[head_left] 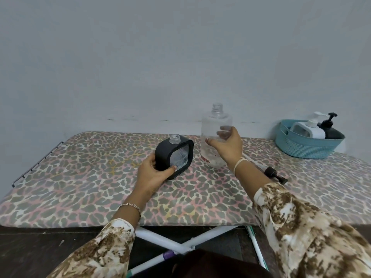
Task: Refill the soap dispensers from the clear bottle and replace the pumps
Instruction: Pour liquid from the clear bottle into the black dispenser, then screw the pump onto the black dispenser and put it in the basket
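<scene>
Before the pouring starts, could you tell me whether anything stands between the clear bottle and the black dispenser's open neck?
Nothing visible does. The clear bottle, held by the right hand, stands just right of the black dispenser, which the left hand holds. Its neck is open, and nothing lies in the gap between them.

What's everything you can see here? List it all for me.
clear bottle: one, transparent, uncapped, upright mid-board
open dispenser: one, black, pump off, left of clear bottle
loose pump: one, black, lying right of clear bottle
basket: one, blue, far right
white dispenser: one, white, in basket
dark dispenser: one, black, in basket
board: one, leopard-print, under everything
left hand: one, grips open dispenser
right hand: one, holds clear bottle
</scene>
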### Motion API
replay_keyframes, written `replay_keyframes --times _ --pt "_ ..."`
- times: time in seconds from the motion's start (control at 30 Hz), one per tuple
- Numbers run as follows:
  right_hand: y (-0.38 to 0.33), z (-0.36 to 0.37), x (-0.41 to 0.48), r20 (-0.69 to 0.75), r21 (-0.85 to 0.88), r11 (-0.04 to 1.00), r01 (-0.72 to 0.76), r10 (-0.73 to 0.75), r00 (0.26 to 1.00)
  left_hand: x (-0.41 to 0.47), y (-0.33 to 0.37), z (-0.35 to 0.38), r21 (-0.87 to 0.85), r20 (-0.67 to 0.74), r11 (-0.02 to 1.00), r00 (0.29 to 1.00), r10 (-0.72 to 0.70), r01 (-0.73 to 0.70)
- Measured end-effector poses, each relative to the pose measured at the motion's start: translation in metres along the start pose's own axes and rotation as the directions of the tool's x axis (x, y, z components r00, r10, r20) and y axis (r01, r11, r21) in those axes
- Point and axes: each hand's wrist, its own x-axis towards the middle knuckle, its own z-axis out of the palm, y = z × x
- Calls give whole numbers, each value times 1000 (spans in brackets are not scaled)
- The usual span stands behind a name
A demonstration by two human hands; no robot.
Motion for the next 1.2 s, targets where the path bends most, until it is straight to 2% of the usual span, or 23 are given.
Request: replay_keyframes --times 0.13,0.27,0.43,0.6,0.8,0.93,1.07,1.13,1.2 --pt "11 6 5 -23 90 995 -41 44 999 1 -3 0 2 -9 1000 1000 -6 6" --pt "16 8 4 12 93 996 -16 15 1000 2 -3 0 15 -15 1000 1000 -11 11" --pt "17 6 -3 76 154 986 -66 55 996 -2 -1 2 64 -19 998 1000 -15 16" --pt "12 0 -6 120 113 988 -110 96 988 -5 1 5 101 -15 995 1000 -21 23" --pt "8 -14 -33 108 -21 988 -150 152 983 -14 3 19 133 -61 988 996 -64 72" --pt "11 -24 -64 22 -257 965 -48 55 998 -24 9 33 177 -102 981 993 -59 77" --pt "32 -44 -80 -38 -496 867 46 -75 996 -31 14 43 193 -125 978 991 -56 80" --pt "40 -56 -80 -108 -604 797 22 -109 988 -33 14 47 194 -135 977 989 -62 88" --pt "48 -68 -77 -171 -644 763 -50 -81 982 -35 15 49 196 -145 977 988 -54 83"
